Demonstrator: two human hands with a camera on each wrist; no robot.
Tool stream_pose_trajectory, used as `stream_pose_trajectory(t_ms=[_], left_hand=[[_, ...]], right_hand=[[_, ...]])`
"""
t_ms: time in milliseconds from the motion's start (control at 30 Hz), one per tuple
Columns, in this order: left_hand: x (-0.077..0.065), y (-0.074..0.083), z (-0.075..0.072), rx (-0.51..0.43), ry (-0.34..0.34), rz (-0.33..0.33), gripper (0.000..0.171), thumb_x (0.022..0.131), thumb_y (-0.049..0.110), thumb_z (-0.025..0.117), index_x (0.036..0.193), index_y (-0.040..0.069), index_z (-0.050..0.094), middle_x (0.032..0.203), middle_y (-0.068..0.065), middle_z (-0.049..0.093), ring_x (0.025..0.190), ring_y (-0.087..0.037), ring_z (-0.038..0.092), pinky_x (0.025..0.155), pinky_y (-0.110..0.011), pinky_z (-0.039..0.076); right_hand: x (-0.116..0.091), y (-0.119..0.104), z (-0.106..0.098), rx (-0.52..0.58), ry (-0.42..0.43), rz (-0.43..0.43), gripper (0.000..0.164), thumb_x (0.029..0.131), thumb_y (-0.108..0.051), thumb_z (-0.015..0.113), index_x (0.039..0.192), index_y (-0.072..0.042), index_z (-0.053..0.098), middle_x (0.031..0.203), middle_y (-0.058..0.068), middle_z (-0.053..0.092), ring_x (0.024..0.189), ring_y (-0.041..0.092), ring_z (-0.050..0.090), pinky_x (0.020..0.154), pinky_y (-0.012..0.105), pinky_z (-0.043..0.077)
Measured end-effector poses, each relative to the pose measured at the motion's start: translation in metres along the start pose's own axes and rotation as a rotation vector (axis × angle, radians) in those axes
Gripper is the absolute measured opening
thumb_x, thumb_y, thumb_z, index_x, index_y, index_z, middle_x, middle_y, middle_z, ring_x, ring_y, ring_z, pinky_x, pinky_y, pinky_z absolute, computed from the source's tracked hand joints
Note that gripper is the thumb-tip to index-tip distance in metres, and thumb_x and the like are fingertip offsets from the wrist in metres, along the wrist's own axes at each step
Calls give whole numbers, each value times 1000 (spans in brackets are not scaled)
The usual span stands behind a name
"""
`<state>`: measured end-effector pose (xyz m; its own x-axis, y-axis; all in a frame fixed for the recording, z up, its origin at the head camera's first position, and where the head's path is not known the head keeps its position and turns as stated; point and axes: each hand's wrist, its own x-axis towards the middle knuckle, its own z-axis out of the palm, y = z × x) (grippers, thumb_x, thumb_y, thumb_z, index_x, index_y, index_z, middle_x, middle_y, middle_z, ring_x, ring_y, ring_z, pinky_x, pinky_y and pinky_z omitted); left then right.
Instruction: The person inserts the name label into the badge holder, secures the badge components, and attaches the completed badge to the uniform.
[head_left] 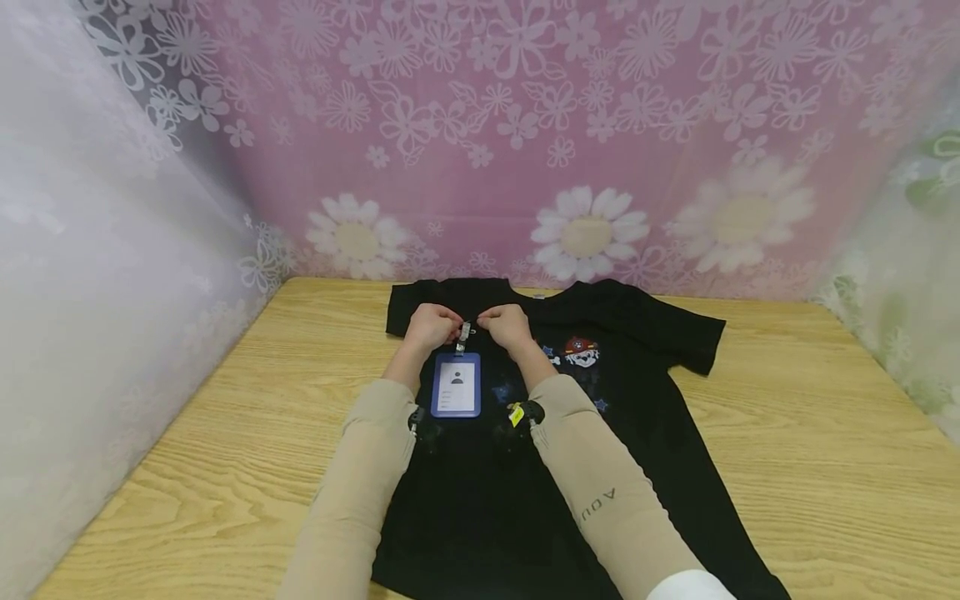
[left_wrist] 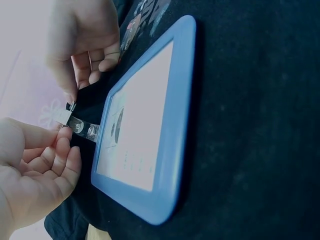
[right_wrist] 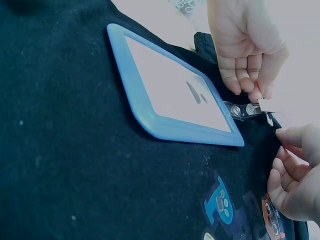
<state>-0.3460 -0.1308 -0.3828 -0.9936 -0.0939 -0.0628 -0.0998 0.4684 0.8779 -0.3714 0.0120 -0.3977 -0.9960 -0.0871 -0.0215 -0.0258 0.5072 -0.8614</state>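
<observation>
A black T-shirt (head_left: 480, 500) lies spread out, with an ID badge (head_left: 456, 385) in a blue frame on its chest. From the badge's top runs a clear strap (right_wrist: 239, 110) to a metal badge clip (head_left: 464, 332) with a pin. My left hand (head_left: 433, 327) pinches this clip between thumb and forefinger, as the left wrist view (left_wrist: 40, 175) also shows. Just right of the clip, my right hand (head_left: 507, 327) pinches the shirt's fabric near the collar, its fingertips (right_wrist: 281, 134) close to the pin. The other fingers of both hands are curled.
Cartoon prints, among them a dog in a red hat (head_left: 582, 352), decorate the shirt right of the badge. Underneath is a wood-grain table (head_left: 247, 433). A pink flowered curtain (head_left: 465, 167) hangs behind, and pale sheets (head_left: 112, 250) flank both sides.
</observation>
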Motion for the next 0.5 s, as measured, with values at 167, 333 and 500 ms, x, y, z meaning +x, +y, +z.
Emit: stream_pose_trajectory(t_ms=[167,333,500], left_hand=[[-1,2,1,20,22,-9,20,86,1,51,90,-4,70,72,-8,61,62,-13,55,59,-24,49],[-1,3,1,29,26,-24,20,85,0,51,90,-4,70,71,-8,61,60,-13,55,58,-24,49],[-1,4,3,34,29,-31,20,85,0,51,89,-4,70,71,-8,61,60,-13,54,58,-25,49]], right_hand=[[2,1,1,22,0,21,19,89,-14,62,102,-4,71,113,10,63,110,25,53,91,40,42],[7,6,4,42,26,11,12,85,-14,67,92,-8,74,103,6,66,102,22,55,86,36,44],[2,5,5,72,42,17,13,83,-11,68,91,-4,74,103,8,66,101,22,55,88,36,42]])
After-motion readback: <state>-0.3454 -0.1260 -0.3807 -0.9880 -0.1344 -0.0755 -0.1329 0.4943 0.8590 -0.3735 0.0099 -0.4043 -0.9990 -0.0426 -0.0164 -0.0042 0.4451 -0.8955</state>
